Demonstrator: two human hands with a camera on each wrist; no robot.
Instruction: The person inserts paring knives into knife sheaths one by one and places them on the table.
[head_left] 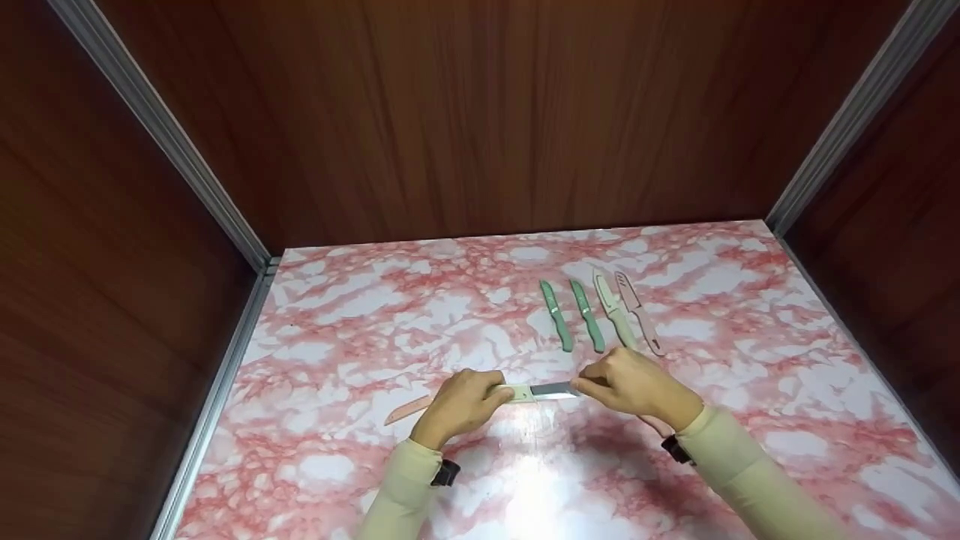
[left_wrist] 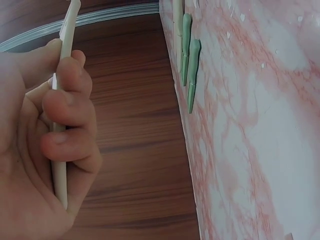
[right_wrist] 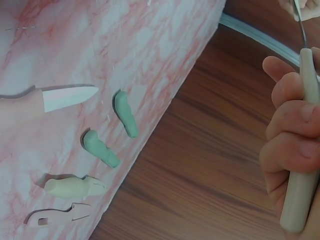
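My left hand (head_left: 463, 405) grips a cream knife sheath (head_left: 519, 393), its fingers curled round it in the left wrist view. Facing it, my right hand (head_left: 634, 382) holds a knife by its cream handle (right_wrist: 299, 200). The bare steel blade (head_left: 553, 390) spans the space between the hands, its far end meeting the sheath's mouth. How far the blade reaches inside is hidden. Left of my left hand lies a pink sheath (head_left: 407, 409). Under my right wrist is a knife with a pink handle (head_left: 657, 426); its bare blade (right_wrist: 71, 97) shows in the right wrist view.
Beyond my hands, two green sheathed knives (head_left: 556, 316), a cream sheathed knife (head_left: 615, 309) and a pink sheathed knife (head_left: 640, 313) lie in a row on the red-and-white marbled tabletop (head_left: 337, 360). Brown wood-grain panels (head_left: 480, 120) enclose the back and sides.
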